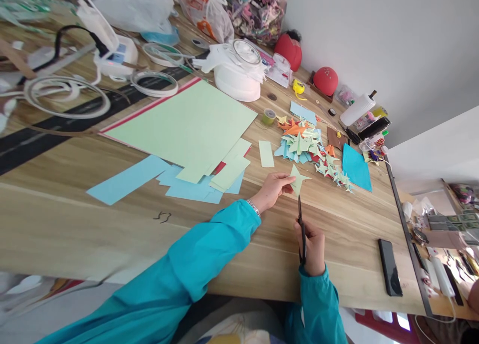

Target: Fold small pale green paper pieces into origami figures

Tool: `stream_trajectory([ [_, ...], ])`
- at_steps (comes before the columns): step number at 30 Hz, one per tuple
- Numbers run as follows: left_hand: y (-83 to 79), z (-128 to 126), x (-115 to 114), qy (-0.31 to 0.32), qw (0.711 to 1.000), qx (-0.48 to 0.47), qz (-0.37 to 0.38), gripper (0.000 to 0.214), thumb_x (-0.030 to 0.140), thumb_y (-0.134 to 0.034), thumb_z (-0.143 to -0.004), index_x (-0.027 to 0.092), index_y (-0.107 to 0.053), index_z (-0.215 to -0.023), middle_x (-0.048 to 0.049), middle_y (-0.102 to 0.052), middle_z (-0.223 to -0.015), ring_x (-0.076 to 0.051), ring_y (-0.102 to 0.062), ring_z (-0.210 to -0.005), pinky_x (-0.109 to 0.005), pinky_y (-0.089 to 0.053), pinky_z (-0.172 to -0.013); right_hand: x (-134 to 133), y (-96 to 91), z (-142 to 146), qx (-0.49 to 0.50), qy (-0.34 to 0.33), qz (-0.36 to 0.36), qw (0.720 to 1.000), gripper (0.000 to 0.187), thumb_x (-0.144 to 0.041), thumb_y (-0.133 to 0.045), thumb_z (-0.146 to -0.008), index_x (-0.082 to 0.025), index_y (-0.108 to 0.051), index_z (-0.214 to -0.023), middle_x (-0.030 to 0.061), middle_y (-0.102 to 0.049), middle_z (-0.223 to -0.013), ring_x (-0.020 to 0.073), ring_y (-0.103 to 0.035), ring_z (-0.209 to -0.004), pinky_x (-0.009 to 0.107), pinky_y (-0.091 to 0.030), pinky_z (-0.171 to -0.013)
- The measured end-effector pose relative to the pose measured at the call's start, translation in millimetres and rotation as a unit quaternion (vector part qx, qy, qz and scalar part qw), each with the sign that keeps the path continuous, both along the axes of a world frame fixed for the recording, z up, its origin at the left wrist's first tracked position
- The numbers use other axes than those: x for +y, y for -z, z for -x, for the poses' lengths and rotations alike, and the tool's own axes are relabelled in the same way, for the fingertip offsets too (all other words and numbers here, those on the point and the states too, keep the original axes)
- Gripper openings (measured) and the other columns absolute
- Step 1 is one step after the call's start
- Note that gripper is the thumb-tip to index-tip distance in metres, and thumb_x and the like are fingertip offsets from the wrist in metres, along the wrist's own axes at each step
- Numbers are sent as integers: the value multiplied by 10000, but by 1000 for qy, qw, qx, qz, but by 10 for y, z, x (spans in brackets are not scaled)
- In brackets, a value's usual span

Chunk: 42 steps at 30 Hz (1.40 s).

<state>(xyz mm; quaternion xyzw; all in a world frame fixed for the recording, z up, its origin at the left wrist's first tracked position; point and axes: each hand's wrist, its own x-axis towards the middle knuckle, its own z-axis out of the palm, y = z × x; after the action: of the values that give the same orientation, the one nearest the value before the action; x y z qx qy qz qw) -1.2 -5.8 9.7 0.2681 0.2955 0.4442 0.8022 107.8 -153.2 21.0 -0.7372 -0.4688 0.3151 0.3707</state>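
My left hand (272,188) pinches a pale green folded paper shape (298,180) just above the wooden table (93,219). My right hand (311,246) is closed round black scissors (301,229), whose blades point up toward the lower edge of that shape. Both arms wear teal sleeves. A pile of folded paper shapes (310,152) in green, blue, orange and red lies just beyond my hands.
A large green sheet (187,124) and blue and green paper strips (194,181) lie to the left. A blue sheet (355,167), a black phone (389,266), a white round container (237,74), tape rolls (153,83), red balls (325,80) and plastic bags crowd the far side.
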Motion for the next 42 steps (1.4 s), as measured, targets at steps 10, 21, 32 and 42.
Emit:
stream_trajectory([
  [10, 28, 11, -5, 19, 1000, 18, -16, 278, 314, -783, -562, 111, -676, -719, -37, -658, -695, -103, -557, -553, -270, -487, -581, -160, 133, -462, -194, 101, 32, 975, 540, -484, -543, -761, -109, -590, -1148, 0, -563, -584, 159, -519, -534, 253, -390, -517],
  [21, 17, 10, -46, 37, 999, 22, -12, 296, 247, -795, -534, 112, -696, -778, -62, -695, -778, -159, -626, -685, -293, -510, -635, 17, 314, -973, -502, 61, 3, 863, 366, -247, -397, -850, -124, -611, -1121, 105, -547, -800, 217, -510, -733, 319, -427, -664],
  [32, 29, 3, -71, 65, 997, 35, -35, 309, 198, -772, -585, 118, -643, -854, -57, -679, -827, -139, -624, -635, -261, -527, -534, 135, 98, -847, -489, 69, -95, 864, 336, -271, -470, -847, -144, -597, -1131, 157, -548, -1051, 279, -499, -976, 430, -410, -854],
  [42, 36, 77, -138, 213, 975, -54, -6, 219, 195, -694, -694, 165, -529, -835, -7, -634, -613, -130, -603, -502, -219, -468, -466, 760, 143, -321, 196, -107, -190, 956, 741, -323, -742, -658, -253, -411, -1317, 129, -477, -1343, 277, -476, -1206, 395, -483, -874],
])
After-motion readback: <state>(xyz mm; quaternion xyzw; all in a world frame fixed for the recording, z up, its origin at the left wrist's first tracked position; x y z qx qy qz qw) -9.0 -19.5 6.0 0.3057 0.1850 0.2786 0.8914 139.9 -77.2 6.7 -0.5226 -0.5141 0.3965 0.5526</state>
